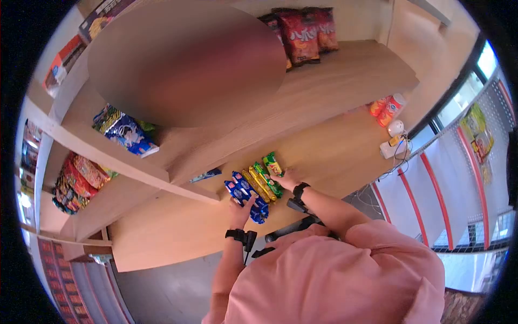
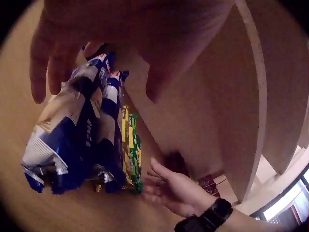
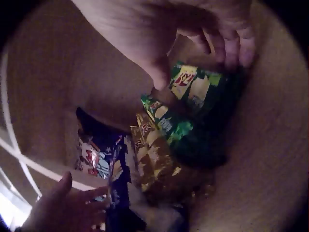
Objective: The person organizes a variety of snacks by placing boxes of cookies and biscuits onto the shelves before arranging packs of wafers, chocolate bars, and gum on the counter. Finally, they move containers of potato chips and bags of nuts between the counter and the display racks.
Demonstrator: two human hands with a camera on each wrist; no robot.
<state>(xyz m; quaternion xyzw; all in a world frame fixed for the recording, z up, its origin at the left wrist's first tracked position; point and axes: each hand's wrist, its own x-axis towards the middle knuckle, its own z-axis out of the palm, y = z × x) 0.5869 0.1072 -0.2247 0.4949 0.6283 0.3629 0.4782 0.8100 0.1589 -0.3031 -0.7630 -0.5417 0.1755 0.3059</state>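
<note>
Several snack packs lie side by side on the wooden shelf board: blue packs [image 1: 242, 186], yellow packs [image 1: 259, 185] and green packs [image 1: 272, 164]. My left hand [image 1: 241, 211] is at the near left side of the blue packs, its fingers [image 2: 40, 77] extended over them and the thumb spread apart. On the other side, my right hand [image 1: 288, 179] lies along the outermost green pack [image 3: 200, 89]. Its thumb points down near one corner, with the fingers stretched along the far edge. Both wrists wear black straps.
A higher shelf [image 1: 345, 75] runs behind, bearing red chip bags [image 1: 302, 35] and a blue bag [image 1: 125, 131]. Red canisters [image 1: 391, 109] and a power strip with cables [image 1: 394, 148] sit at the right end. A flat blue packet [image 1: 206, 175] lies behind the blue packs.
</note>
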